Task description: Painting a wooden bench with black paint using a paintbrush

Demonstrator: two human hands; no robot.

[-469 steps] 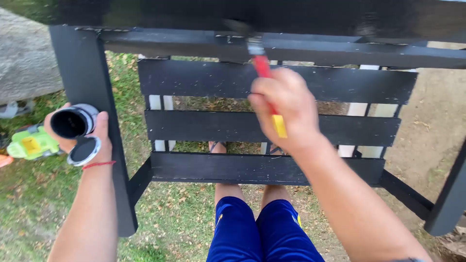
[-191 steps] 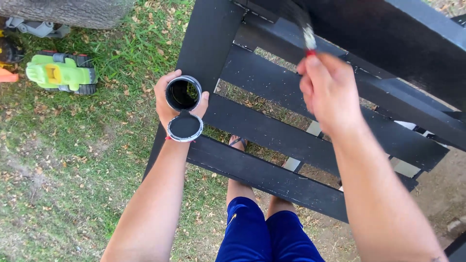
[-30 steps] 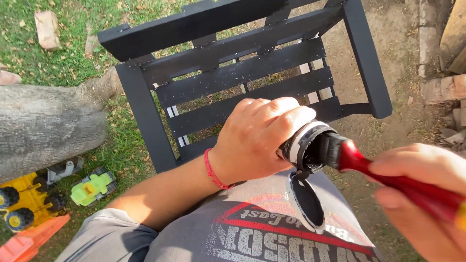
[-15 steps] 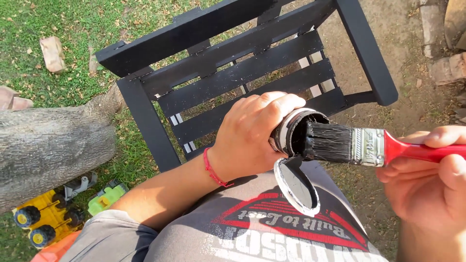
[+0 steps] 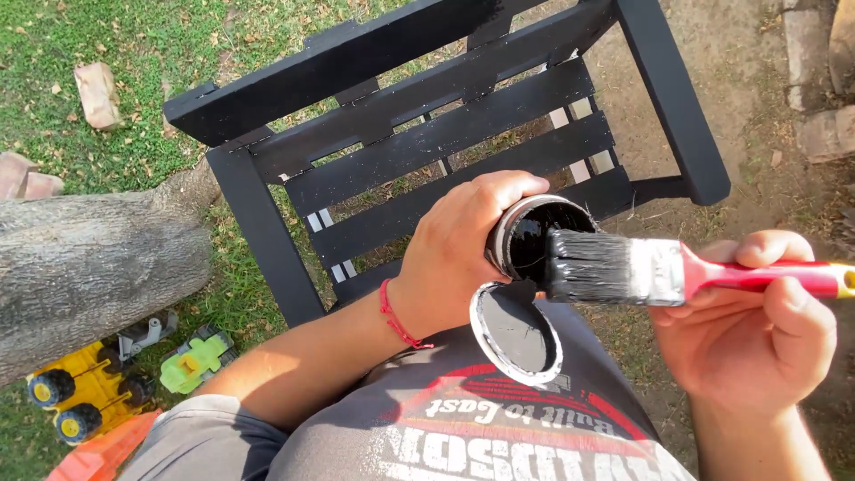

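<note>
Two hands at work: left hand [image 5: 459, 258] clasps the paint can [image 5: 534, 236] and lid [image 5: 518, 331]. Right hand [image 5: 757, 334] grips the paintbrush [image 5: 641, 270], bristles at the can's mouth, above the black bench [image 5: 445, 134].

black bench [image 5: 445, 134] blocks ahead; tree trunk [image 5: 89, 267] crowds the left.

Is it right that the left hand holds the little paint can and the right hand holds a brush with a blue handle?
Not quite. The head view shows the left hand holding the paint can, and the right hand holding the brush, but its handle is red, not blue.
</note>
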